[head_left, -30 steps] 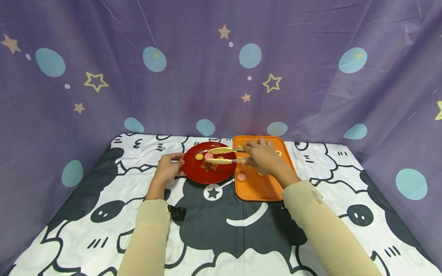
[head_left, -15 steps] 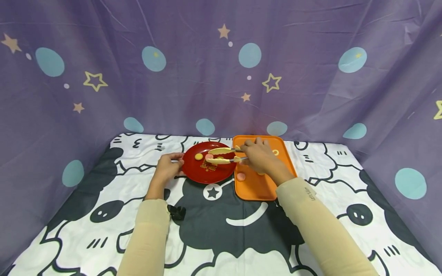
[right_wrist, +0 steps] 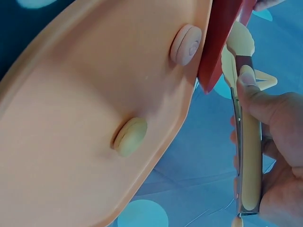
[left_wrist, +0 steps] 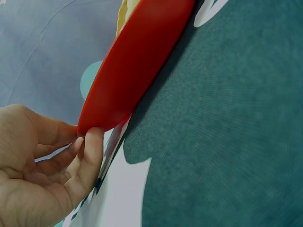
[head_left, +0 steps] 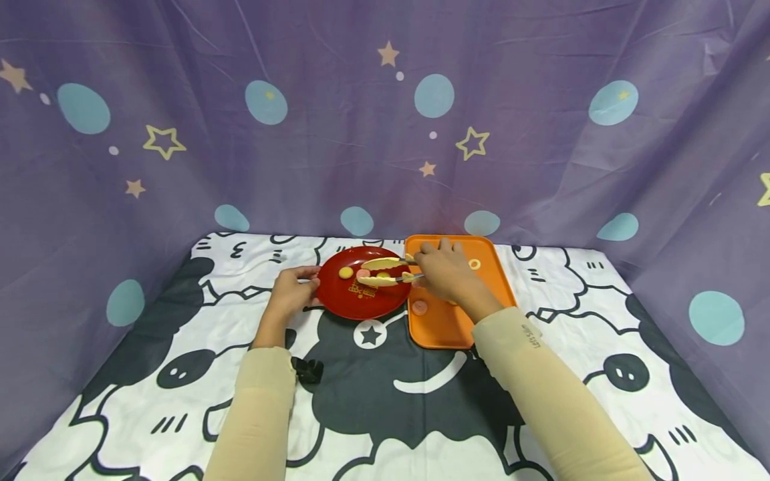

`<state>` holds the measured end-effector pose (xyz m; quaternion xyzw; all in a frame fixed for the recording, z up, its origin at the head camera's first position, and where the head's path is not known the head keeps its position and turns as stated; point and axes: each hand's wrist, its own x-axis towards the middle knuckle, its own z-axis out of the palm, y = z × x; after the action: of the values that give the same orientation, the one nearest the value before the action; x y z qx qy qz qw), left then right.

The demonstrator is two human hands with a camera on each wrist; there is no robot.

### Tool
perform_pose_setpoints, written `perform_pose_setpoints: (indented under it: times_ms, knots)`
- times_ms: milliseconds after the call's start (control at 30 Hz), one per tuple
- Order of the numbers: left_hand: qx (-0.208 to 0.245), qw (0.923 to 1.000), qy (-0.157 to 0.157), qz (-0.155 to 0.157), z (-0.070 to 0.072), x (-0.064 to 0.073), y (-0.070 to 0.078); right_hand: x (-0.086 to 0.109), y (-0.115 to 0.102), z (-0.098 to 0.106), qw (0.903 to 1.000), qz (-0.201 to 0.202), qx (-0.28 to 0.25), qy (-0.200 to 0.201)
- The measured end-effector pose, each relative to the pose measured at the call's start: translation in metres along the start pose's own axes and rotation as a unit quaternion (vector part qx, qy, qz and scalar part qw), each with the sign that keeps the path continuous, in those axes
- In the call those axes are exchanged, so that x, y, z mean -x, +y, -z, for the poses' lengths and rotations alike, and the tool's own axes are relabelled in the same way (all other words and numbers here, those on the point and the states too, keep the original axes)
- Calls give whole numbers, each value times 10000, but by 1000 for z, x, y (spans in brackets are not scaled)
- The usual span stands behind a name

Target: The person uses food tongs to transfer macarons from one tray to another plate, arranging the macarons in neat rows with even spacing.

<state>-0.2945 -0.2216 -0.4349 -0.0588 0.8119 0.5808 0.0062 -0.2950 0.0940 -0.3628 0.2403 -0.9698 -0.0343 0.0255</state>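
"Tongs are looking how?"
"Cream-tipped, reaching over the red plate, at the orange tray's nine o'clock; the right grip is clasping them."
"Left grip?"
"Pinching the plate's rim. Whether tips are touching the pink disc, I can't tell."

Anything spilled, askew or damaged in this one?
Nothing stands out: the visible macarons are all within the red plate or the orange tray, with none seen on the cloth, and no damage shows.

Purple curtain behind, printed with stars, blue ovals; cartoon-print cloth, dark grey and white, in front.
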Motion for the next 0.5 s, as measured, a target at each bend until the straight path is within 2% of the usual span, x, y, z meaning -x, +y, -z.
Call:
perform_pose_setpoints:
  times_ms: [500]
  knots:
    - [8,10000,6,44,0,0,1,-2,-6,1,9997,-133,171,-55]
